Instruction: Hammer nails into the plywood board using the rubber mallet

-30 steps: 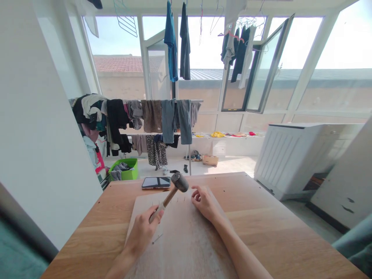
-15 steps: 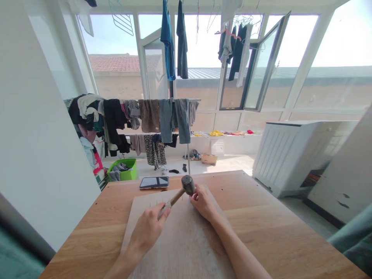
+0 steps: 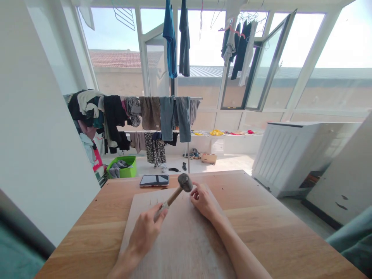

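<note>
My left hand (image 3: 147, 228) is closed around the handle of a hammer (image 3: 174, 195). Its dark head (image 3: 185, 182) is raised above a pale wooden board (image 3: 174, 240), close to the fingers of my right hand (image 3: 203, 201). That hand rests on the board's far right part, thumb and fingertips curled together in a pinch; whatever is between them is too small or hidden to make out. Several thin nails (image 3: 157, 200) stand upright in a row along the far part of the board, to the left of my right hand.
The board lies on a wooden table (image 3: 270, 224). Beyond it, near the far edge, lies a phone (image 3: 154, 180). Past the table stand a laundry rack with clothes (image 3: 151, 112), a green basket (image 3: 128, 166) and, to the right, a white cabinet-like unit (image 3: 281, 155).
The hammer head has moved slightly left and up, away from my right fingertips, as my left hand drew back a little. My right hand keeps its place.
</note>
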Demonstrator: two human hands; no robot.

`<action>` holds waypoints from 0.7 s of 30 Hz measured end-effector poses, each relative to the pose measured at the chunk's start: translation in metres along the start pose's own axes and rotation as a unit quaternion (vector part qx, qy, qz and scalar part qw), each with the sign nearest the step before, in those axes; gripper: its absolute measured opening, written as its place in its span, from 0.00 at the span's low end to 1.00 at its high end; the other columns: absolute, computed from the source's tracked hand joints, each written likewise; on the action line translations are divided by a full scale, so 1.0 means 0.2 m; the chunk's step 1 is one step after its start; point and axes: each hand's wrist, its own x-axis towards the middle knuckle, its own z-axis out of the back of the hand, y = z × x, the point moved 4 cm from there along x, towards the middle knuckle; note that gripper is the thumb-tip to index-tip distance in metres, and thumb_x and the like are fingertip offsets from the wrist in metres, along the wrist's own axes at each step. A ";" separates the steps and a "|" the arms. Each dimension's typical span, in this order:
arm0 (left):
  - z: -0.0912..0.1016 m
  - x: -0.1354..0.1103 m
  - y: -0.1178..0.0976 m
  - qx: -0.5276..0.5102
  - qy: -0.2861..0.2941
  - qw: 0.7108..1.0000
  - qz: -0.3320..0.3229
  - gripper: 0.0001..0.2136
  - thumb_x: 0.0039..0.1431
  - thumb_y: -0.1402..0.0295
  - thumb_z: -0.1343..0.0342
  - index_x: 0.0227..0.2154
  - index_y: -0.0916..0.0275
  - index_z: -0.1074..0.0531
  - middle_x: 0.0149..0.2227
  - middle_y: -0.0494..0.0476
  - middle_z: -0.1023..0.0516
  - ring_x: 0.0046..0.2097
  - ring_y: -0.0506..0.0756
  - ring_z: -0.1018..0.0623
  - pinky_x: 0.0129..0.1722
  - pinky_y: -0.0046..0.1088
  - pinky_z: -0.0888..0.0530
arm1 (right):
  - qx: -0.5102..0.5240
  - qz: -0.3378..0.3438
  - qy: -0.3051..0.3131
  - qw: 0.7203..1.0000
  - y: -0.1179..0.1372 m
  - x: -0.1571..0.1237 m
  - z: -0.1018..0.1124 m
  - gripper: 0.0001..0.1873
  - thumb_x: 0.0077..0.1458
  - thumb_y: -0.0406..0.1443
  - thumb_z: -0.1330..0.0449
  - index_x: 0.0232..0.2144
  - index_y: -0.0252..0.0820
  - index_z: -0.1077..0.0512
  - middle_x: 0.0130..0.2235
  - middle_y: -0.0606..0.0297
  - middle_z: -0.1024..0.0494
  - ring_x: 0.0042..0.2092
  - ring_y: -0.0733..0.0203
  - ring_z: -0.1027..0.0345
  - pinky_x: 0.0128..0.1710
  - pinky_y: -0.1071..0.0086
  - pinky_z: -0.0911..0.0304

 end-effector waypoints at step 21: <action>0.06 0.03 0.06 -0.103 -0.063 0.993 -0.007 0.21 0.63 0.49 0.54 0.35 0.60 0.25 0.25 0.51 0.23 0.28 0.54 0.24 0.30 0.24 0.30 | -0.338 0.386 0.266 0.816 0.79 -0.37 -0.50 0.08 0.59 0.28 0.43 0.32 0.39 0.23 0.32 0.59 0.20 0.37 0.54 0.29 0.34 0.62 0.33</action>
